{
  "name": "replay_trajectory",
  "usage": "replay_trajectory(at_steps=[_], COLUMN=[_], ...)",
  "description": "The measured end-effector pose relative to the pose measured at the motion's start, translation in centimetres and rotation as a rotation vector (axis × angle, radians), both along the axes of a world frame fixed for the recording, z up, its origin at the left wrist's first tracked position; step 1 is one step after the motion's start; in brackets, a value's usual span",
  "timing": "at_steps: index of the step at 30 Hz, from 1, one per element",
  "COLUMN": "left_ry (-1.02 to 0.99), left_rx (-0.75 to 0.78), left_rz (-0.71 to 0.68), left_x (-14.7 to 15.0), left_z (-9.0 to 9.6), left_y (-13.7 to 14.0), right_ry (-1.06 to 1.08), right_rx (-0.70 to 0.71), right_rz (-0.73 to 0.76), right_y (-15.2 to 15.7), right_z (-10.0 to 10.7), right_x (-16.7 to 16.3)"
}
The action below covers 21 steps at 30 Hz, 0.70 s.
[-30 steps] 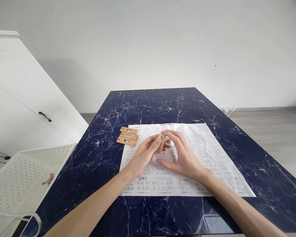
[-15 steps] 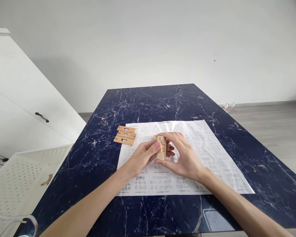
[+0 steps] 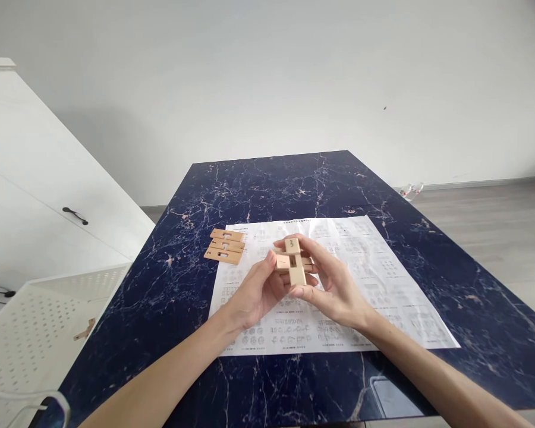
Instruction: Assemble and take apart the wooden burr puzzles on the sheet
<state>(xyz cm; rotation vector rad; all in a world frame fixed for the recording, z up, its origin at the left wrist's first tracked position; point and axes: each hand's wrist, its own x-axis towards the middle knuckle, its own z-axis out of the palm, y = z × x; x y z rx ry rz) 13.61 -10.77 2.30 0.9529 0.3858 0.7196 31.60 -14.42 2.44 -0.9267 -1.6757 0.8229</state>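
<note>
Both hands meet over the printed paper sheet. My right hand grips a pale notched wooden puzzle piece by its two ends, fingers on the far end and thumb on the near end. Its far end bears a "3", and a notch shows at its middle. Between thumb and fingers, my left hand pinches a second wooden puzzle piece, its end lying against the notched one. More wood shows behind them toward the right fingers. The left fingertips are partly hidden underneath.
Several flat wooden plates with slots overlap at the sheet's left edge. The sheet lies on a dark blue marbled table. A white cabinet and a white perforated surface with a small wooden piece stand left.
The left-hand piece has slid left out of line with the piece marked 3, baring a notch between them. The held wood has tilted, and the left thumb has shifted left.
</note>
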Motion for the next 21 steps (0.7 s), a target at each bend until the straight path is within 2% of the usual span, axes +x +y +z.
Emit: replay_trajectory(at_steps=[2,6,9,11,13,15,21], left_ry=[0.029,0.137,0.421,0.643,0.794,0.871,0.921], left_rx=[0.028,0.135,0.314,0.472,0.603,0.687,0.775], left_rz=[0.053,0.215,0.398,0.548,0.636,0.636,0.617], left_x=[-0.1,-0.5,-0.7,-0.8,-1.0,-1.1,-1.3], left_z=[-0.3,-0.8,-0.7,-0.6,-0.7,-1.0,-1.8], left_y=[0.3,0.9,1.0,1.1,1.3,1.7,1.8], right_ry=[-0.016,-0.001,-0.014,-0.091,-0.196,-0.282,-0.384], right_rx=[0.047,0.111,0.041,-0.035,-0.109,-0.162,-0.257], right_rz=[-0.088,-0.378,-0.563,-0.625,-0.64,-0.615,-0.361], right_y=[0.1,0.9,1.8,2.5,3.2,3.6,3.8], right_z=[0.3,-0.1,-1.1,-2.0,-2.8,-3.5,-3.7], right_x=[0.2,0.7,1.3,1.8,2.4,2.8,3.0])
